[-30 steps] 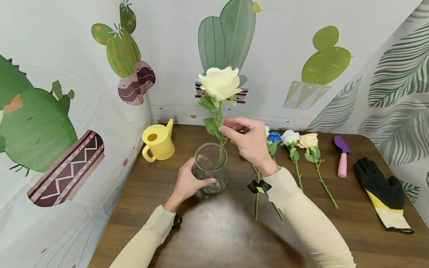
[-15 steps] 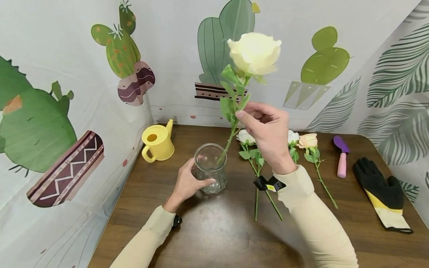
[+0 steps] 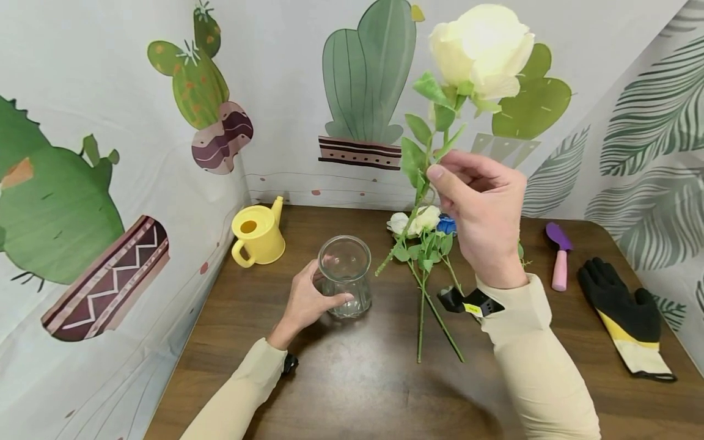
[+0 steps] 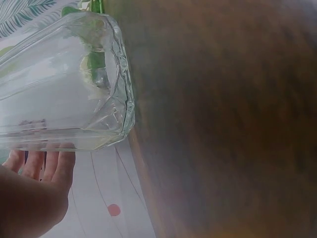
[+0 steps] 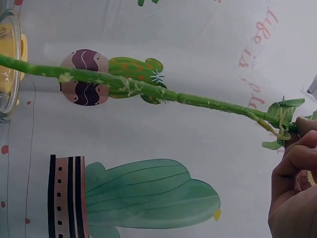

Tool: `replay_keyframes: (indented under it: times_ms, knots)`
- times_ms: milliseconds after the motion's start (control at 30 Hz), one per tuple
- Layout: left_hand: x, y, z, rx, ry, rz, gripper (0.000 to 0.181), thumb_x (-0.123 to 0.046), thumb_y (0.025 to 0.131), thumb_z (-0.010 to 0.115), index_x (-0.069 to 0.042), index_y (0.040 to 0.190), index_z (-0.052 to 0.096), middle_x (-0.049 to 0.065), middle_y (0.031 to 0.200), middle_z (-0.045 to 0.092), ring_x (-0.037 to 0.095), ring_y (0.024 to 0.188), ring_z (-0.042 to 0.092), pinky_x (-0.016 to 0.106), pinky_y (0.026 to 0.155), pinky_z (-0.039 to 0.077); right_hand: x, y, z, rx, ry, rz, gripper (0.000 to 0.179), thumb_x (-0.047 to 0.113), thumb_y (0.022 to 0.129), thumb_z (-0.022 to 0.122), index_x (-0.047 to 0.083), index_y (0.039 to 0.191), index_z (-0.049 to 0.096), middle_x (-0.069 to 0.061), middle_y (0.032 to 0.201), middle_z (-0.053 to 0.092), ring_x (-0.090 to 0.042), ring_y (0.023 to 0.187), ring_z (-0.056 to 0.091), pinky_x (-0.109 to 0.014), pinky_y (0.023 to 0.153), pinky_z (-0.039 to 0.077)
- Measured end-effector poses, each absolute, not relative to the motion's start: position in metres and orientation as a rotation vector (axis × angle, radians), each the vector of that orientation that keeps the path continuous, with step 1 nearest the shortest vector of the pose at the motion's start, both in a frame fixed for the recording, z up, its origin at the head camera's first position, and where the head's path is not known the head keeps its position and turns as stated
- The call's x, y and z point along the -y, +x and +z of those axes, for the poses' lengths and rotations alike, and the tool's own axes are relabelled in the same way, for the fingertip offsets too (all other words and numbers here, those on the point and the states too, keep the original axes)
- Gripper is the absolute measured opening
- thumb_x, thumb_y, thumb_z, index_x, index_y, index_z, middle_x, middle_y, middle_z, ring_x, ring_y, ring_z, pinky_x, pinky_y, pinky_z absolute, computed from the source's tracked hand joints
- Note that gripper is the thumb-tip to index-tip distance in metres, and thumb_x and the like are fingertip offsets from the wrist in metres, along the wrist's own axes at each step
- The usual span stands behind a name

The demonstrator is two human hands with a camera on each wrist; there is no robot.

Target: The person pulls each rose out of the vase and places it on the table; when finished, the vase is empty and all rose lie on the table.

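Note:
A glass vase (image 3: 345, 269) stands upright on the brown table. My left hand (image 3: 313, 296) holds its side, thumb across the front and fingers behind; in the left wrist view the fingers (image 4: 62, 171) lie along the glass (image 4: 59, 89). My right hand (image 3: 486, 214) pinches a cream artificial rose (image 3: 484, 52) by its leafy upper stem, thumb against forefinger. The rose is raised and leans right, and its stem end is right of the vase rim and outside it. In the right wrist view the long green stem (image 5: 148, 89) runs out from the fingertips.
Right of the vase lie a white rose (image 3: 398, 223), a cream rose (image 3: 426, 219) and a blue rose (image 3: 447, 225), partly behind the right hand. A yellow watering can (image 3: 261, 235) stands left. Far right are a purple-and-pink trowel (image 3: 560, 263) and a black-and-yellow glove (image 3: 627, 311).
My right hand has drawn the cream rose up and to the right, and its stem has come out of the vase. The left hand stays on the vase.

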State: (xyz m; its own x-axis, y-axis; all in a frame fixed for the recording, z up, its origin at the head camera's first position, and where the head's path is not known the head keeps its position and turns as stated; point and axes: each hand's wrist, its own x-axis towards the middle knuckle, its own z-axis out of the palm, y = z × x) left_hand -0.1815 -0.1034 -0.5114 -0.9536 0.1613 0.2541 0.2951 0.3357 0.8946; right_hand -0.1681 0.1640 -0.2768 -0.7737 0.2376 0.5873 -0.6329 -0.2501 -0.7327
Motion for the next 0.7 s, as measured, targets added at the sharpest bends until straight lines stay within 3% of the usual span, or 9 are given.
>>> replay_keyframes:
  times_ms: [133,467,700]
  knots:
    - [0.104,-0.182,-0.512,2.47,-0.416,-1.7,0.077,-0.019,0.069,0.105,-0.006,0.135,0.068,0.018,0.136,0.074,0.035,0.129,0.07,0.058,0.109,0.059,-0.168,-0.166,-0.279,1.481,0.44,2.09,0.02,-0.017,0.088,0.074,0.0,0.093,0.083,0.002,0.061,0.068,-0.009,0.05,0.051,-0.018,0.046,0.038]
    - [0.104,-0.181,-0.513,2.464,-0.418,-1.722,0.076,-0.016,0.069,0.105,-0.006,0.135,0.068,0.019,0.135,0.074,0.035,0.129,0.07,0.058,0.11,0.059,-0.17,-0.176,-0.318,1.79,0.223,2.105,0.028,-0.01,0.091,0.078,0.017,0.091,0.086,0.009,0.064,0.069,-0.003,0.054,0.05,-0.016,0.049,0.038]
    - [0.104,-0.182,-0.513,2.46,-0.415,-1.734,0.076,-0.016,0.069,0.104,-0.008,0.135,0.068,0.016,0.135,0.074,0.033,0.13,0.07,0.057,0.11,0.058,-0.173,-0.191,-0.361,2.052,0.076,2.109,0.015,0.004,0.094,0.082,0.018,0.097,0.085,0.014,0.07,0.072,-0.001,0.055,0.052,-0.015,0.052,0.042]
